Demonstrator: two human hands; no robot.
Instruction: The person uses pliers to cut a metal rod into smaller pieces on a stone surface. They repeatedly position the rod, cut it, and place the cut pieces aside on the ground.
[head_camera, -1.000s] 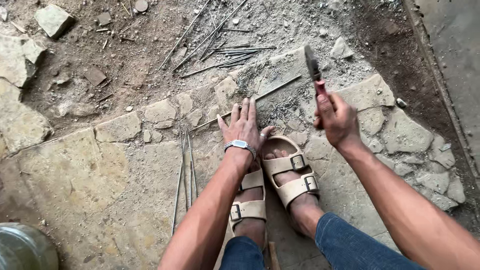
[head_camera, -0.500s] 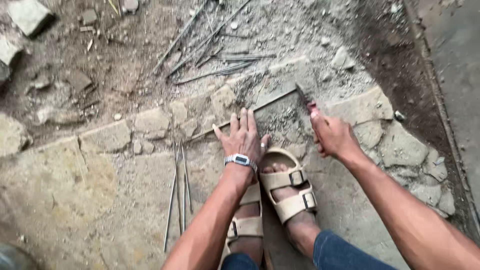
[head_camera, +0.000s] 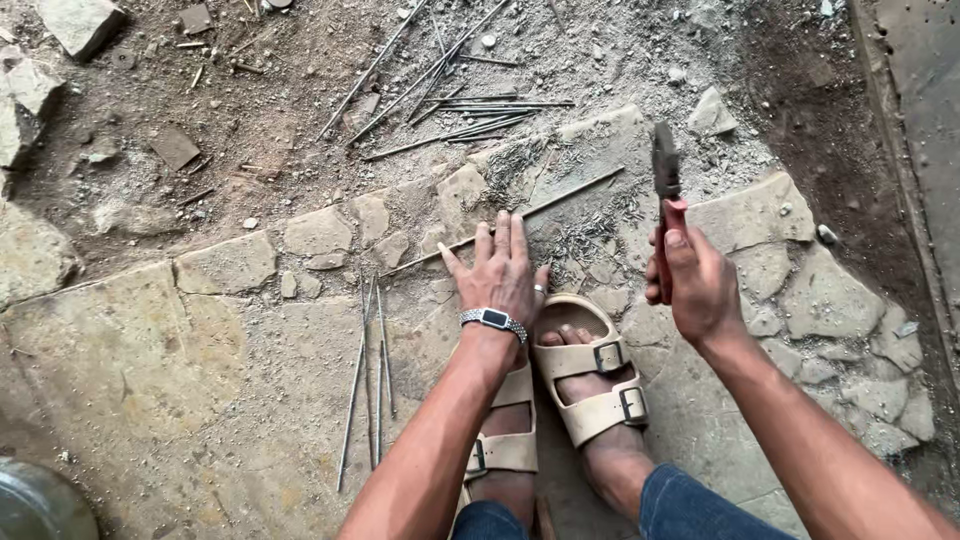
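Since the frame half a second earlier, the right hand (head_camera: 700, 285) has lifted the blade from its slanted position near the long rod and now holds it upright, right of centre; the left hand (head_camera: 502, 268) has stayed pressed on the ground at centre. The right hand's fingers are wrapped tight around the red handle of a hatchet-like chopping tool (head_camera: 666, 180), thumb laid along the grip, with the dark metal head pointing toward the top of the frame and clear of the ground. The left hand lies palm down, fingers spread flat, pinning a long thin metal rod (head_camera: 560, 198) against the cracked stone slabs (head_camera: 230, 265); the rod runs diagonally from beneath the fingers up toward the right, ending left of the tool head. A wristwatch (head_camera: 493, 320) with a metal band sits on the left wrist, and a ring shows on one finger. Just below the left hand, two feet in beige buckled sandals (head_camera: 590, 385) rest on the stone, the right-hand sandal just beside the thumb. A small bundle of cut rod lengths (head_camera: 368, 375) lies to the left of the left forearm, running roughly vertically. More loose rods (head_camera: 455, 100) are scattered on the dusty soil at upper centre. Broken stone pieces (head_camera: 80, 25) sit in the upper left corner, and a rounded metal vessel (head_camera: 35, 505) shows at the lower left edge.
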